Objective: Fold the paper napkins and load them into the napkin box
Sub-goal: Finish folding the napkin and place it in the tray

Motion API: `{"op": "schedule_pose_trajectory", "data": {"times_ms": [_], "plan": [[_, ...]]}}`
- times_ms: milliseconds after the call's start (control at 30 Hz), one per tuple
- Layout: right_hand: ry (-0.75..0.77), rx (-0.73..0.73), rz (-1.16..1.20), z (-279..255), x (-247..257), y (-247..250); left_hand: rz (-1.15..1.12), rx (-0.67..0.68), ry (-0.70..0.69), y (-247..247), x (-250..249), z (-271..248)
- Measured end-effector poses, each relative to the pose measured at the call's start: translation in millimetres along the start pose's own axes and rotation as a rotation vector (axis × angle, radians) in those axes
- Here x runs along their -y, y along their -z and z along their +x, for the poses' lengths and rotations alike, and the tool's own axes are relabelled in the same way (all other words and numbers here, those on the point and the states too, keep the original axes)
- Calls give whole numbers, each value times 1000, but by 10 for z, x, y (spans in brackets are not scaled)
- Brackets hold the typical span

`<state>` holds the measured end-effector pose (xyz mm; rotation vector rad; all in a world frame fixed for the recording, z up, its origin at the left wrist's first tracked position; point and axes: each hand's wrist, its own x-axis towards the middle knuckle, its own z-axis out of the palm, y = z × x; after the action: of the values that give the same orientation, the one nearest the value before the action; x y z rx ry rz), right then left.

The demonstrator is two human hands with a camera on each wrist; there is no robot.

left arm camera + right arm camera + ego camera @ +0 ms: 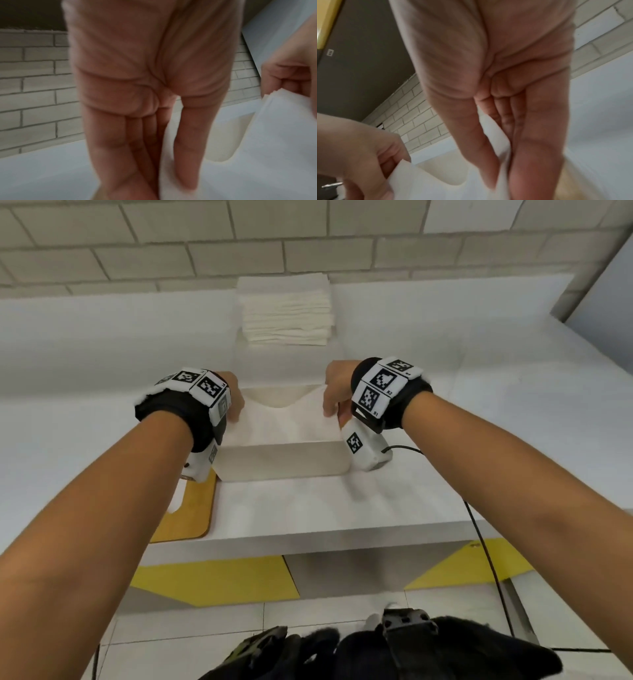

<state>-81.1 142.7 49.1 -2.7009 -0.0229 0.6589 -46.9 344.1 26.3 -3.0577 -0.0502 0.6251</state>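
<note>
A cream napkin box [284, 462] stands open-topped on the white counter in front of me. A folded white napkin [284, 422] sags across its top. My left hand [234, 402] pinches the napkin's left end between thumb and fingers [187, 155]. My right hand [334, 400] pinches the right end, thumb against fingers [527, 155], with the napkin edge [504, 169] between them. A tall stack of white napkins [286, 311] sits against the tiled wall behind the box. The box's inside is hidden under the napkin.
A yellow wooden board [191, 508] lies under the box's left corner. A white sheet [325, 501] covers the counter in front of the box. A black cable [479, 539] hangs from my right wrist over the counter edge.
</note>
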Motion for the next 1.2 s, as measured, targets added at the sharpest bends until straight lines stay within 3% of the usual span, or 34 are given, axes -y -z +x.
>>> {"op": "schedule_pose_trajectory", "data": {"times_ms": [367, 567, 667, 767, 833, 933, 1033, 1200], "plan": [[-27, -183, -255, 50, 111, -59, 128, -49, -64, 22, -104, -12], [14, -127, -319, 22, 103, -72, 181, -228, -141, -9, -207, -82], [34, -100, -316, 55, 21, -110, 139, -230, -142, 80, -340, -134], [71, -107, -189, 5, -89, -44, -10, -207, -212, 212, -575, -235], [112, -177, 12, -34, -219, 17, -245, -199, -283, 310, -765, -323], [181, -241, 349, -113, -534, 125, -672, -78, -414, 452, -1118, -480], [229, -281, 583, -211, -962, 325, -888, 21, -530, 576, -1600, -566], [85, -281, 473, -181, -1959, 676, -951, 54, -554, 576, -2518, -362]]}}
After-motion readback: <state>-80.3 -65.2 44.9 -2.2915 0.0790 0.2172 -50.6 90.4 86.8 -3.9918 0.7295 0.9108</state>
